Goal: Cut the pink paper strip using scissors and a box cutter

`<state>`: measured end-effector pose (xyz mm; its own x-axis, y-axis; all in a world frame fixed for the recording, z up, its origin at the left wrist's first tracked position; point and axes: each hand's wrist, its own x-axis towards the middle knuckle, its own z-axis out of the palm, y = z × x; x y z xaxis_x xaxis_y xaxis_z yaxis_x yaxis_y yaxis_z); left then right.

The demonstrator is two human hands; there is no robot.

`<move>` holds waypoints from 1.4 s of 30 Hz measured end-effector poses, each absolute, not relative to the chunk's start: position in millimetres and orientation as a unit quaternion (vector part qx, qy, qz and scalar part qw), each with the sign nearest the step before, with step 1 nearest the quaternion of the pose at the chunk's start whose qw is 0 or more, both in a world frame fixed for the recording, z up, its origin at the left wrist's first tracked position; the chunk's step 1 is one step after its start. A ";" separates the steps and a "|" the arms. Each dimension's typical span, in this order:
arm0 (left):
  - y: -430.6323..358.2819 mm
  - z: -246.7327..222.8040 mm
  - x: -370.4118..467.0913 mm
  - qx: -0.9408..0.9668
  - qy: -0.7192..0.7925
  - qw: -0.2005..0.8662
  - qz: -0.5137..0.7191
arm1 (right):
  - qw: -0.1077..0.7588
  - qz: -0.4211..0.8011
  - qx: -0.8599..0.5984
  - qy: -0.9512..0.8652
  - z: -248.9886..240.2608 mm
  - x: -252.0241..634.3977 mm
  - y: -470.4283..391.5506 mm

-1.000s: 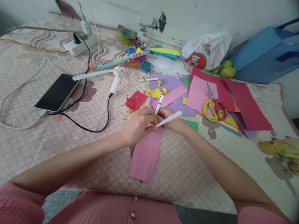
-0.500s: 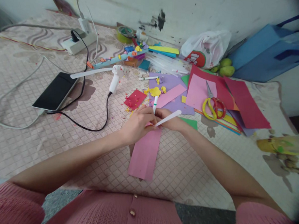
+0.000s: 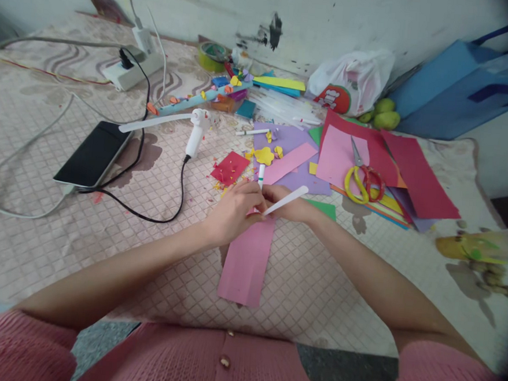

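My left hand (image 3: 239, 206) and my right hand (image 3: 284, 203) meet over a pink paper strip (image 3: 246, 265). The left fingers are closed in a pinch, from which a white stick (image 3: 289, 199) slants up to the right, across the right hand. My right hand is curled shut, with its fingertips hidden behind the left. A white marker with a green band (image 3: 261, 175) juts out between the hands, away from me; which fingers touch it cannot be seen. Just beyond its end lies a yellow paper flower (image 3: 264, 156). The upper end of the pink strip is hidden under the hands.
Left of the hands are a white glue gun (image 3: 195, 140) with its cord and a black tablet (image 3: 95, 154). Scissors (image 3: 362, 175) lie on coloured paper at right. A red square (image 3: 230, 168), purple sheet (image 3: 319, 184) and power strip (image 3: 129, 72) are also on the table.
The marker has shifted slightly to the left between the hands, beneath the yellow flower. Both hands, the white stick and the pink strip are almost where they were.
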<state>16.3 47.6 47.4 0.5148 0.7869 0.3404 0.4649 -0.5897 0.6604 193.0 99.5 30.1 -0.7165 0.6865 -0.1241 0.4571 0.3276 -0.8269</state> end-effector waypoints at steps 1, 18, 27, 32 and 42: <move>47.5 47.5 16.2 0.832 0.375 0.255 0.319 | 0.125 0.457 -0.354 -0.806 30.6 192.7 99.7; 51.4 43.2 16.1 0.834 0.361 0.251 0.332 | 0.144 0.438 -0.373 -0.805 31.0 194.7 95.9; 51.2 44.0 15.5 0.830 0.373 0.268 0.316 | 0.158 0.445 -0.400 -0.786 36.8 194.9 86.7; 50.8 44.6 15.3 0.827 0.384 0.273 0.307 | 0.181 0.437 -0.422 -0.774 36.2 194.5 82.2; 51.4 43.0 14.9 0.831 0.369 0.268 0.318 | 0.222 0.411 -0.471 -0.748 33.2 195.4 69.7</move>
<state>14.9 51.4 43.0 0.5254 0.7833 0.3323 0.4425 -0.5851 0.6796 195.4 69.7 33.2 -0.4568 0.8878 -0.0555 0.5222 0.2172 -0.8247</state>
